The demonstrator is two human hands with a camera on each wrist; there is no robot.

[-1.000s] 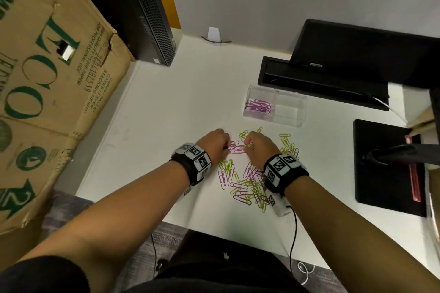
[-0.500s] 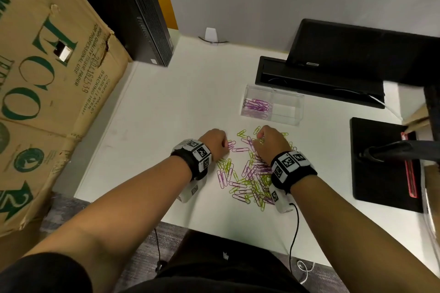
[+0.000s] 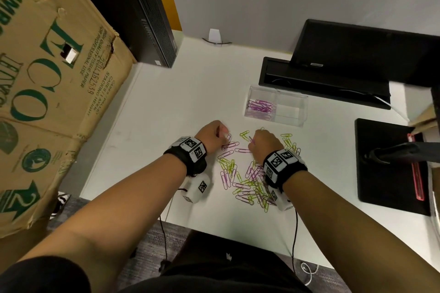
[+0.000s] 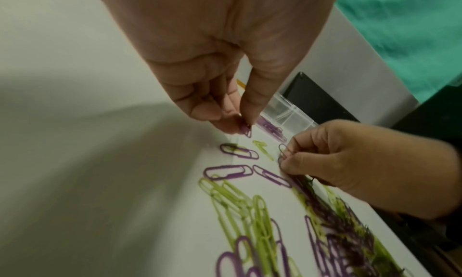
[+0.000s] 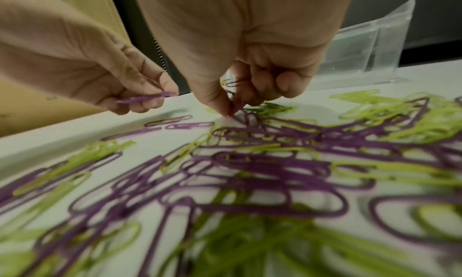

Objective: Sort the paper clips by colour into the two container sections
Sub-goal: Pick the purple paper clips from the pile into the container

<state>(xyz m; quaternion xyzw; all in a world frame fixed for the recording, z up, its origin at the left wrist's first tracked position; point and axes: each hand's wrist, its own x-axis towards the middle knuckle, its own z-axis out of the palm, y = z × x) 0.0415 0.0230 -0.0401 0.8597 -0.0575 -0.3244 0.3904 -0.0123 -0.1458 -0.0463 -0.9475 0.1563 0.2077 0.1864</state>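
Observation:
Purple and green paper clips (image 3: 247,181) lie mixed in a pile on the white desk. Beyond it stands a clear two-section container (image 3: 302,112); its left section holds several purple clips (image 3: 260,107), and its right section looks empty. My left hand (image 3: 225,134) is at the pile's far left edge. Its thumb and fingers pinch one purple clip (image 4: 248,132) just above the desk. My right hand (image 3: 252,140) hovers over the far end of the pile, fingers curled around a few purple clips (image 4: 283,154), fingertips (image 5: 228,111) down among the clips.
A large cardboard box (image 3: 47,78) leans at the left and a black computer case (image 3: 147,19) stands behind it. A black monitor (image 3: 357,54) stands behind the container. A black pad with a stand (image 3: 390,162) lies at the right. The desk's front edge is near my body.
My hands, close together a second ago, have drawn apart. The left hand has moved left and away with a purple clip. The right hand has shifted right over the pile.

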